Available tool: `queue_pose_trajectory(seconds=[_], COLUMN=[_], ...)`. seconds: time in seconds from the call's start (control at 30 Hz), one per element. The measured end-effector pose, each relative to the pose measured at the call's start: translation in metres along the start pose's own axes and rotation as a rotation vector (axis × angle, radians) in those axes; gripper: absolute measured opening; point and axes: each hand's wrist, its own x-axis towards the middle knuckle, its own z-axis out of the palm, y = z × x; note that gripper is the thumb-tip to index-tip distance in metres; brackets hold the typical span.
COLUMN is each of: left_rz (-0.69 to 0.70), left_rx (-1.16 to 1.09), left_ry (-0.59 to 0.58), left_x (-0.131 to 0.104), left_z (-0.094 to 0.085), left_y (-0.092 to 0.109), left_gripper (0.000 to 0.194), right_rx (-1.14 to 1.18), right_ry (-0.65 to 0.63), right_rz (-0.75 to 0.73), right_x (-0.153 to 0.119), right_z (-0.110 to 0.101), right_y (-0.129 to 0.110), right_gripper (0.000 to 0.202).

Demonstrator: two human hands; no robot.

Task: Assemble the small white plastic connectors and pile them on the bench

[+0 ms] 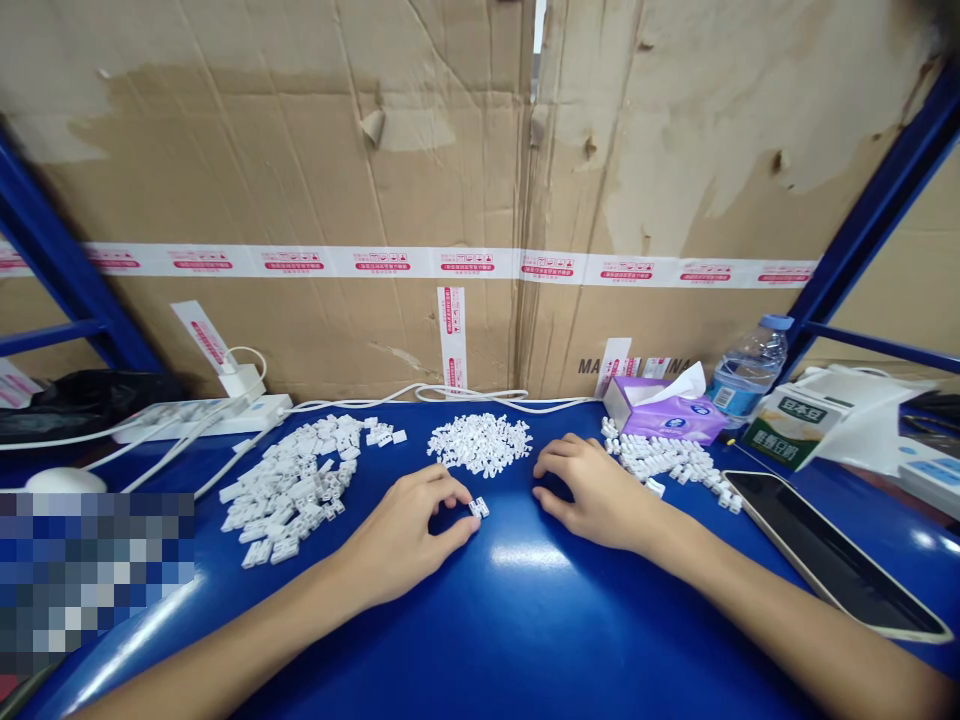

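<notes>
Between the thumb and index finger of my left hand (pixel 420 520) is a small white plastic piece (pixel 478 507), held at the blue tabletop. My right hand (pixel 585 490) rests on the table with its fingers curved and apart, and no object shows in it. Behind and between the hands lies a heap of tiny white plastic parts (pixel 480 443). To the left of my left hand spreads a larger pile of white rectangular plastic pieces (pixel 300 485). Beyond my right hand are more small white pieces (pixel 667 458), partly hidden by it.
A purple tissue pack (pixel 667 415), a water bottle (pixel 750 365) and a green-white carton (pixel 791 425) stand at the back right. A phone (pixel 832 550) lies by my right forearm. At the back left, a power strip (pixel 202 418) trails white cables. Cardboard (pixel 337 180) walls the back.
</notes>
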Motion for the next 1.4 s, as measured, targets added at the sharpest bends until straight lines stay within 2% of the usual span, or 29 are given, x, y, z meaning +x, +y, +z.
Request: queue_pose_trajectory(seconds=[0.13, 0.3, 0.37, 0.57, 0.73, 0.83, 1.0, 1.1, 1.23, 1.4], left_rz=[0.021, 0.102, 0.114, 0.061, 0.062, 0.058, 0.043, 0.028, 0.03, 0.03], left_rx=[0.0, 0.043, 0.044, -0.013, 0.05, 0.061, 0.068, 0.085, 0.101, 0.107], left_ry=[-0.037, -0.079, -0.074, -0.021, -0.03, -0.031, -0.026, -0.009, 0.002, -0.013], left_x=[0.0, -0.002, -0.002, 0.001, -0.001, -0.002, -0.004, -0.004, -0.002, 0.0], left_z=[0.002, 0.001, 0.0, 0.0, 0.003, 0.004, 0.005, 0.006, 0.006, 0.008], left_y=[0.002, 0.002, 0.001, -0.002, 0.001, 0.001, 0.002, 0.006, 0.011, 0.015], left_gripper=[0.019, 0.029, 0.03, 0.022, 0.022, 0.023, 0.025, 0.025, 0.029, 0.026], right_rx=[0.119, 0.289, 0.306, 0.351, 0.391, 0.416, 0.489, 0.297, 0.14, 0.131], right_ry=[0.006, -0.057, -0.061, -0.035, -0.023, -0.017, 0.077, 0.138, 0.1, 0.114], right_rz=[-0.036, -0.111, -0.121, -0.066, -0.031, -0.039, -0.015, -0.005, 0.045, 0.063], right_x=[-0.004, -0.01, -0.011, -0.007, -0.005, -0.005, 0.001, 0.009, 0.018, 0.023], right_z=[0.006, 0.01, 0.011, 0.018, 0.022, 0.022, 0.02, 0.019, 0.019, 0.022], right_y=[-0.017, -0.037, -0.038, -0.03, -0.033, -0.036, -0.021, -0.003, 0.012, 0.016], right_gripper=[0.01, 0.031, 0.03, 0.01, 0.008, 0.014, 0.021, 0.027, 0.033, 0.029])
